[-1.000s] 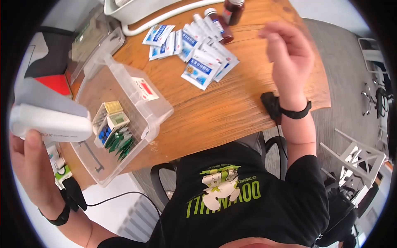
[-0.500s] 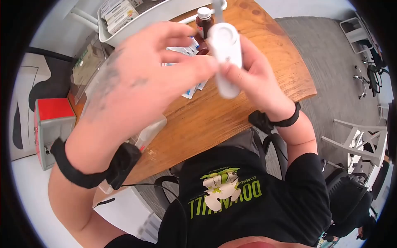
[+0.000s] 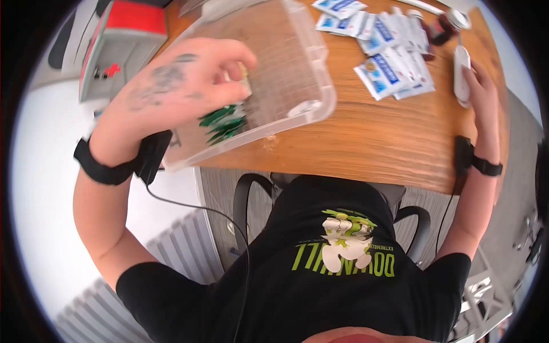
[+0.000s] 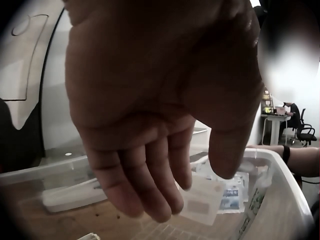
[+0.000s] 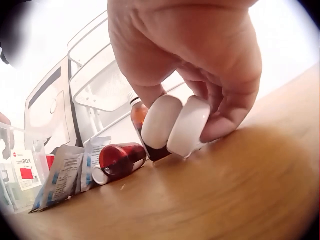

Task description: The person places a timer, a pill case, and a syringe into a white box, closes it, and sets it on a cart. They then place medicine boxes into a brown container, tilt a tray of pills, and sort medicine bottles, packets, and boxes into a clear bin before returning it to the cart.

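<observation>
My left hand [image 3: 194, 80] hovers over a clear plastic box [image 3: 320, 74]. In the left wrist view its fingers [image 4: 145, 185] reach down loosely, thumb apart, with nothing between them. Green packets [image 3: 226, 128] lie inside the box beneath this hand, and a small yellow-and-white item partly shows behind the fingertips in the head view. At the table's right side my right hand [image 3: 483, 91] grips a white handheld device [image 3: 461, 63] low at the tabletop. Two rounded white ends of that device [image 5: 162, 122] face the right wrist camera, with thumb and fingers around it.
Blue-and-white sachets [image 3: 380, 74] lie in a pile mid-table. Beside them one brown bottle [image 5: 122, 159] lies on its side and another [image 5: 138, 115] stands upright. A red-topped case [image 3: 114, 51] with a red cross is at the far left. Black cables trail from both wrists.
The white device went from the left hand to the right hand, which then carried it down to the table's right side. The left hand moved back over the plastic box.
</observation>
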{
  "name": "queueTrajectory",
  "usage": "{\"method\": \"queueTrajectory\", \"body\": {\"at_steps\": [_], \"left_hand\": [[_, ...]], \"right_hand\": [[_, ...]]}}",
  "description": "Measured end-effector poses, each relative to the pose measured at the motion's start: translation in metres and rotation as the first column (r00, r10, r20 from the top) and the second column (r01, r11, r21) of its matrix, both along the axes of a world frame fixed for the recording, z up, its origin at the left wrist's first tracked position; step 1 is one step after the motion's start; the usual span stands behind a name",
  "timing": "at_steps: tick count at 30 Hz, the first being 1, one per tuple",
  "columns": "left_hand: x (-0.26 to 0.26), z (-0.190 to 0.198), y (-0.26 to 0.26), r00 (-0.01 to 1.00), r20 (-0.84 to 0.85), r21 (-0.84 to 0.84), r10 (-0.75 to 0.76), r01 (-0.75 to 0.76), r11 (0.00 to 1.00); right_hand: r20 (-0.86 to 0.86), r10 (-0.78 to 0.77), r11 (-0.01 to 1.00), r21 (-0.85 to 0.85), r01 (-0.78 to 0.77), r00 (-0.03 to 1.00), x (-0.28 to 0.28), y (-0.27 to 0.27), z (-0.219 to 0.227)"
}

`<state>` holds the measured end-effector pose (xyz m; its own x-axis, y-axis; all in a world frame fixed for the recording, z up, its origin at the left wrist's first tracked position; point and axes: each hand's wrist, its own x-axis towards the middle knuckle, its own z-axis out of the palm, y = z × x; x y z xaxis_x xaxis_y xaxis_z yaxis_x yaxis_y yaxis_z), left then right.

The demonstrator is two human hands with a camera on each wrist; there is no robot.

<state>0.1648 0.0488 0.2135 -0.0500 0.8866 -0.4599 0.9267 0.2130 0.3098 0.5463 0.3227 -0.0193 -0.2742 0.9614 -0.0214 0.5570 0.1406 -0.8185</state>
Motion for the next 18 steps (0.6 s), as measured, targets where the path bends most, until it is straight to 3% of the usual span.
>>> {"method": "queueTrajectory", "body": {"at_steps": [2, 4, 5, 8, 11, 14, 18], "left_hand": [[-0.004, -0.013, -0.003, 0.973, -0.125, -0.035, -0.196, 0.193, 0.981], [-0.02, -0.037, -0.003, 0.952, -0.072, 0.068, -0.297, 0.301, 0.951], [-0.025, -0.05, -0.003, 0.936, -0.049, 0.121, -0.349, 0.352, 0.928], [-0.022, -0.08, 0.007, 0.968, 0.119, 0.1, -0.222, 0.21, 0.972], [-0.011, -0.094, 0.019, 0.937, 0.053, 0.064, -0.345, 0.341, 0.938], [0.008, -0.082, 0.045, 0.953, 0.151, -0.299, -0.264, 0.298, 0.906], [0.006, -0.08, 0.049, 0.943, 0.318, -0.337, -0.099, 0.21, 0.918]], "right_hand": [[0.026, -0.018, 1.0, 0.02, 0.017, 0.999, 0.008, 0.01, 0.002], [0.066, -0.057, 0.998, 0.003, 0.057, 0.996, 0.02, 0.019, 0.003], [-0.009, -0.071, 0.996, -0.059, 0.071, 0.997, 0.027, 0.024, 0.002], [-0.206, -0.129, 0.973, -0.214, 0.084, 0.97, 0.044, 0.024, 0.0], [-0.275, -0.168, 0.961, -0.261, 0.095, 0.947, 0.057, 0.03, -0.006], [-0.304, -0.194, 0.958, -0.263, 0.113, 0.933, 0.054, 0.028, -0.006], [-0.27, -0.186, 0.967, -0.222, 0.127, 0.945, 0.051, 0.024, -0.005]]}}
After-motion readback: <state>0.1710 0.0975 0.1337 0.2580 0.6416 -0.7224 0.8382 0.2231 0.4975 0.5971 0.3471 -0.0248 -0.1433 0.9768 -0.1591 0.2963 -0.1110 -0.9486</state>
